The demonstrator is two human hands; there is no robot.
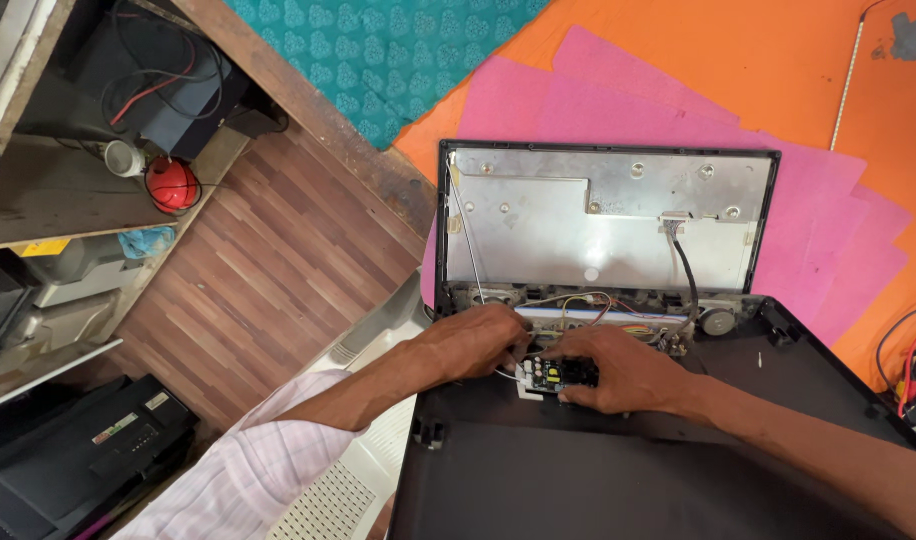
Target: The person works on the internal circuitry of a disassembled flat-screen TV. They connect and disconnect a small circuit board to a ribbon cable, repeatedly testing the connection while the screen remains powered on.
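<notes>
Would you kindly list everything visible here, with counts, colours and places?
Small black circuit board: one, black on white base, under both hands.
Opened flat-screen monitor with silver metal back panel: one, centre.
Black plastic rear cover: one, foreground.
Black ribbon cable: one, on the panel.
Pink paper sheets: several, under monitor.
Orange table cover: one, top right.
Teal patterned cloth: one, top.
Round red object: one, left shelf.
Left hand: touching the board.
Right hand: gripping the board.

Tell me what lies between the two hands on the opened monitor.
In the head view, a small circuit board lies between the left hand and the right hand; both hands touch it, with thin wires just behind.
</notes>
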